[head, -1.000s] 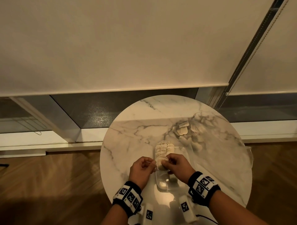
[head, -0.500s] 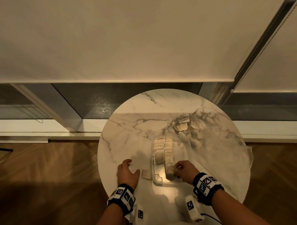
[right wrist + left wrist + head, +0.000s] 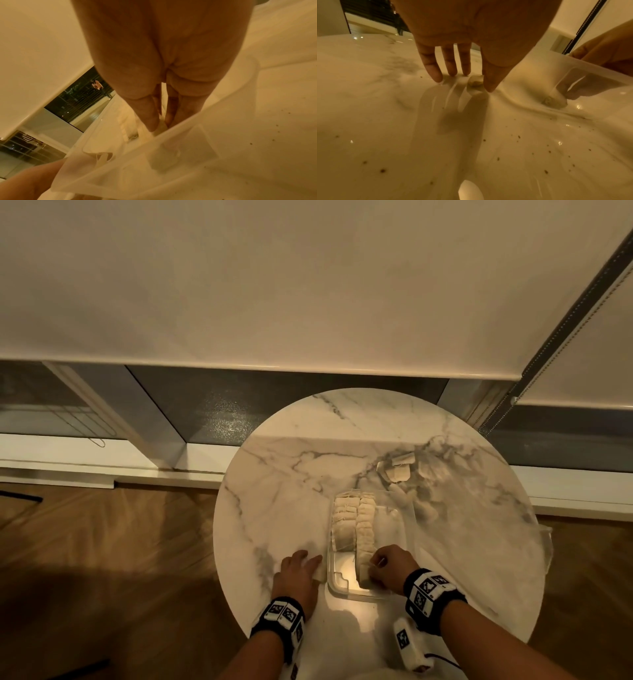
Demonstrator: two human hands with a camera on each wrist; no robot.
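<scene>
Pinching the end tea bag (image 3: 160, 128) of the right-hand row, the right hand (image 3: 388, 568) had thumb and fingers closed on it inside the clear container (image 3: 342, 590), which sat toward 6 o'clock on the round marble tabletop (image 3: 291, 474). At 7 o'clock the left hand (image 3: 296, 577) lay flat with fingers straight and holding nothing, its thumb side touching a loose tea bag (image 3: 476, 81) just outside the container's left wall. A heap of tea bags (image 3: 397, 472) lay toward 1 o'clock.

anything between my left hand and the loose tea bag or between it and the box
Nothing between them: the left hand lies flat with the loose tea bag at its thumb. Toward the clear box, only its left wall stands between; the bag must go over it.
</scene>
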